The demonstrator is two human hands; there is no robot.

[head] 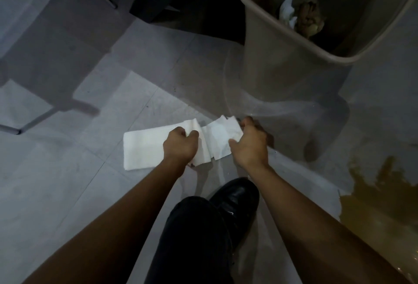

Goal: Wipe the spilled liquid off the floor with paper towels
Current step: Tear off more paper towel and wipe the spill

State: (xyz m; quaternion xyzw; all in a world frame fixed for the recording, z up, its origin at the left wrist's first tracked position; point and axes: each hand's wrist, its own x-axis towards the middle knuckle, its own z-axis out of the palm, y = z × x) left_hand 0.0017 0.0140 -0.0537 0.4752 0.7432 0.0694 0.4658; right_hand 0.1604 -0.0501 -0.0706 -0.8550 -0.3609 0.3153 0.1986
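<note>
The floor (pixel 67 193) is made of large grey tiles with thin joints, and the light is dim. A beige waste bin (pixel 267 61) stands at the upper right. A dark piece of furniture (pixel 181 0) is behind it. At the left, thin metal legs (pixel 34 123) cast long shadows.

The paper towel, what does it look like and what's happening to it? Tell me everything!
The paper towel is a long white strip, thin and soft-looking, with folds and creases. It looks clean and dry. Both hands hold it above the grey floor: the left hand pinches the middle in a closed grip, and the right hand grips the crumpled right end. The left end hangs free and flat. It has not reached the brown spill, which lies off to the right.
</note>
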